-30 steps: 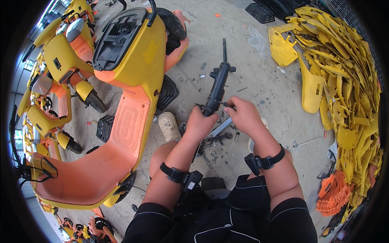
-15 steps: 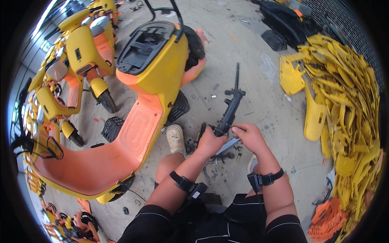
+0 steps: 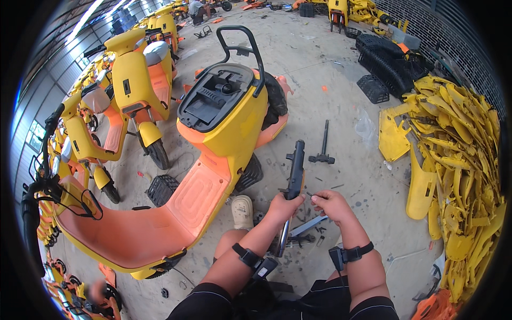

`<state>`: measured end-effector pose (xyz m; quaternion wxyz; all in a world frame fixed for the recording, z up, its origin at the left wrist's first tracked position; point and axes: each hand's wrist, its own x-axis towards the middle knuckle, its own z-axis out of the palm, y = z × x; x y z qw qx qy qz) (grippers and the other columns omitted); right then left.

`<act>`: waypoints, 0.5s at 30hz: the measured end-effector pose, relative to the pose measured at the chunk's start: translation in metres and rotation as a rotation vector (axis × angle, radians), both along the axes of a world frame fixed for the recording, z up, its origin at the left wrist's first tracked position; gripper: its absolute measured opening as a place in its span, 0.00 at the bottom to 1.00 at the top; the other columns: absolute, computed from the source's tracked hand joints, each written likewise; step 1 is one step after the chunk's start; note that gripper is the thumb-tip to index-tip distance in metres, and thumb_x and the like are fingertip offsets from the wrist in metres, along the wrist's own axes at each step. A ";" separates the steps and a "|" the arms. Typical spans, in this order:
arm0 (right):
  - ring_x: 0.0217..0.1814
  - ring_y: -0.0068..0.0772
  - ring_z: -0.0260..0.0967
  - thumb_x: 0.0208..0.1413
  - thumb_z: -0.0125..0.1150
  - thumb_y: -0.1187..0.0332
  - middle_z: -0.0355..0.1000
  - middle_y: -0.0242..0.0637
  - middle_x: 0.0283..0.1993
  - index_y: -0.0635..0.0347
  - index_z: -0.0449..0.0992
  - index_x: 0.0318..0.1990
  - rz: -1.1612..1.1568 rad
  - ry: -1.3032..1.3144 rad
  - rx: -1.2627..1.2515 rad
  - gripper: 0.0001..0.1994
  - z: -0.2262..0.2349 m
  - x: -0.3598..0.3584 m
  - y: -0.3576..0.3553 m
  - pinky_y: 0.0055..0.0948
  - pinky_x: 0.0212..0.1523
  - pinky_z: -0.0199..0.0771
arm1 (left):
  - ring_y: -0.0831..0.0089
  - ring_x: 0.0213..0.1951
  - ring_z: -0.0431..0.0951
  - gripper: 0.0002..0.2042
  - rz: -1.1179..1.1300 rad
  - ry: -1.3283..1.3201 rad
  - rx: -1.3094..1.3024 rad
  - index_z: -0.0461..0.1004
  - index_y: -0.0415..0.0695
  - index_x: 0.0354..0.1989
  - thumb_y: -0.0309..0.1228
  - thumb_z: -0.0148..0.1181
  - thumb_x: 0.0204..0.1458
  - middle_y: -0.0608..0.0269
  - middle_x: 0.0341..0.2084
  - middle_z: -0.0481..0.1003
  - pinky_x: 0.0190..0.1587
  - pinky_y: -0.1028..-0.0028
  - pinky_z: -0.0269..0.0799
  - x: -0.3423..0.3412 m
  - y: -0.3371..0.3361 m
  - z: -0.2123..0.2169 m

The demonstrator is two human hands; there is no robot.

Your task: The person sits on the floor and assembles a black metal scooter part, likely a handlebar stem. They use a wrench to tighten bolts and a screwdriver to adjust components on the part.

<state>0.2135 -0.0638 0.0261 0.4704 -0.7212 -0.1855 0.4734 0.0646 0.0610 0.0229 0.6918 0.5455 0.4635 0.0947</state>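
My left hand [image 3: 284,207] is wrapped round a long black cylinder with a silver tube, which looks like a front fork leg [image 3: 296,173]. Its black end points away from me, while the silver tube comes out below my hand toward my body. Just right of it, my right hand [image 3: 332,207] is closed in a pinch, with a small dark piece at its fingertips, too small to name. Beyond the hands, a black T-shaped steering stem [image 3: 322,158] lies on the floor. A grey-blue flat bar [image 3: 309,226] lies under the hands, among small dark metal parts.
A yellow and orange scooter [image 3: 189,197] without its seat stands close on my left, more scooters [image 3: 128,80] behind it. On the right is a tall heap of yellow panels [image 3: 458,176]. Black baskets [image 3: 373,88] lie farther back. A person [image 3: 198,10] is at the far end.
My view has tilted up, showing more of the hall. The fork leg has turned in my left hand and its silver tube now shows. The steering stem now appears separate from it.
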 end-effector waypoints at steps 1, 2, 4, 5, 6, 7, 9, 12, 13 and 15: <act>0.38 0.28 0.76 0.61 0.65 0.63 0.80 0.40 0.40 0.69 0.80 0.48 0.029 -0.035 -0.008 0.16 0.000 0.001 0.001 0.30 0.33 0.74 | 0.77 0.20 0.73 0.17 -0.023 -0.005 -0.005 0.75 0.38 0.30 0.41 0.71 0.52 0.65 0.20 0.74 0.23 0.75 0.67 0.001 0.003 -0.004; 0.38 0.30 0.76 0.61 0.65 0.62 0.80 0.41 0.40 0.69 0.80 0.47 0.058 -0.071 -0.017 0.16 0.001 0.002 0.002 0.31 0.34 0.74 | 0.76 0.22 0.74 0.17 -0.047 -0.011 -0.010 0.75 0.36 0.33 0.40 0.71 0.53 0.64 0.22 0.75 0.24 0.75 0.69 0.001 0.008 -0.009; 0.38 0.33 0.77 0.60 0.65 0.62 0.80 0.43 0.40 0.68 0.80 0.47 0.124 -0.201 -0.061 0.17 -0.005 0.007 0.001 0.33 0.36 0.75 | 0.76 0.24 0.75 0.16 -0.068 -0.067 -0.069 0.76 0.35 0.34 0.38 0.69 0.54 0.63 0.25 0.76 0.27 0.75 0.71 0.005 0.010 -0.011; 0.38 0.35 0.77 0.60 0.64 0.61 0.80 0.44 0.40 0.68 0.80 0.47 0.164 -0.294 -0.092 0.17 -0.011 0.010 0.000 0.34 0.37 0.75 | 0.76 0.24 0.75 0.14 -0.060 -0.115 -0.116 0.76 0.36 0.34 0.37 0.69 0.54 0.63 0.25 0.76 0.27 0.75 0.71 0.007 0.011 -0.011; 0.37 0.36 0.77 0.60 0.64 0.61 0.79 0.44 0.39 0.67 0.80 0.47 0.206 -0.387 -0.122 0.17 -0.014 0.012 0.000 0.35 0.38 0.76 | 0.75 0.24 0.75 0.13 -0.051 -0.165 -0.163 0.77 0.36 0.33 0.35 0.68 0.55 0.63 0.25 0.77 0.28 0.75 0.71 0.009 0.012 -0.008; 0.37 0.38 0.77 0.60 0.64 0.60 0.79 0.45 0.39 0.67 0.80 0.46 0.228 -0.397 -0.122 0.17 -0.016 0.014 0.001 0.36 0.39 0.76 | 0.76 0.24 0.75 0.12 -0.048 -0.166 -0.169 0.77 0.36 0.33 0.35 0.67 0.55 0.63 0.25 0.77 0.29 0.75 0.71 0.012 0.012 -0.008; 0.36 0.42 0.77 0.59 0.63 0.59 0.79 0.46 0.38 0.66 0.80 0.45 0.270 -0.415 -0.122 0.17 -0.018 0.018 0.002 0.38 0.41 0.76 | 0.76 0.25 0.76 0.11 -0.041 -0.167 -0.183 0.77 0.36 0.34 0.33 0.66 0.54 0.62 0.25 0.77 0.30 0.74 0.72 0.019 0.011 -0.004; 0.33 0.37 0.75 0.62 0.61 0.59 0.78 0.42 0.34 0.65 0.80 0.44 0.387 -0.299 -0.142 0.16 -0.010 0.023 0.009 0.36 0.37 0.75 | 0.75 0.25 0.76 0.11 -0.129 -0.160 -0.194 0.78 0.35 0.35 0.33 0.64 0.54 0.62 0.26 0.78 0.29 0.74 0.72 0.022 0.013 0.010; 0.32 0.35 0.74 0.62 0.61 0.59 0.78 0.40 0.33 0.65 0.80 0.44 0.372 -0.229 -0.136 0.16 -0.006 0.019 0.011 0.35 0.36 0.74 | 0.75 0.25 0.76 0.11 -0.134 -0.159 -0.189 0.78 0.35 0.35 0.32 0.64 0.54 0.61 0.26 0.78 0.29 0.74 0.72 0.023 0.015 0.008; 0.30 0.31 0.72 0.64 0.60 0.59 0.76 0.38 0.30 0.64 0.80 0.44 0.355 -0.102 -0.132 0.15 0.005 0.012 0.017 0.33 0.34 0.73 | 0.74 0.26 0.77 0.10 -0.131 -0.170 -0.183 0.77 0.35 0.34 0.32 0.64 0.53 0.61 0.26 0.78 0.29 0.74 0.72 0.025 0.016 0.002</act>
